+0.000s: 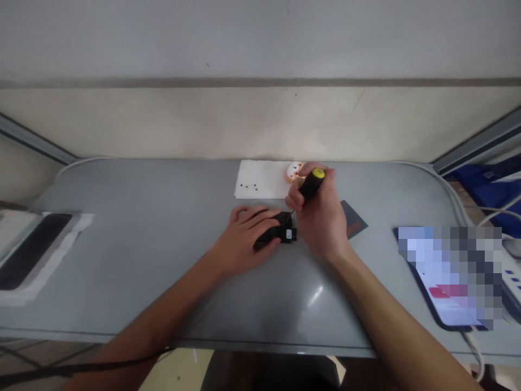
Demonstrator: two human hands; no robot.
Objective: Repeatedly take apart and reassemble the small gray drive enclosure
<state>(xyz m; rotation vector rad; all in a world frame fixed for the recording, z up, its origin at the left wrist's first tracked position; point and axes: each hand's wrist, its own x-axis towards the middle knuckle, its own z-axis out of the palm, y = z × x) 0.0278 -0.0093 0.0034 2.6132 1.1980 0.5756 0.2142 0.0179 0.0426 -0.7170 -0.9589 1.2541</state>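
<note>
Across the top, a plain grey wall (260,38), lightly marked, softly blurred. Below it, a darker grey strip (260,82) from side to side, then a cream panel (195,122) with faint scuffs and one thin slanting line near the right. At either end, slanting grey rails, left rail (35,136) and right rail (480,138). Up against the panel, a wide blue-grey desk (154,217) with rounded far corners, a smooth sheen and a small streak of bright glare (315,296) near the front edge. Beyond the right corner, blurred blue material (492,179). Under the lower left edge, a brownish floor (44,350), dim and blurred. Overall, soft, rather muted light.
</note>
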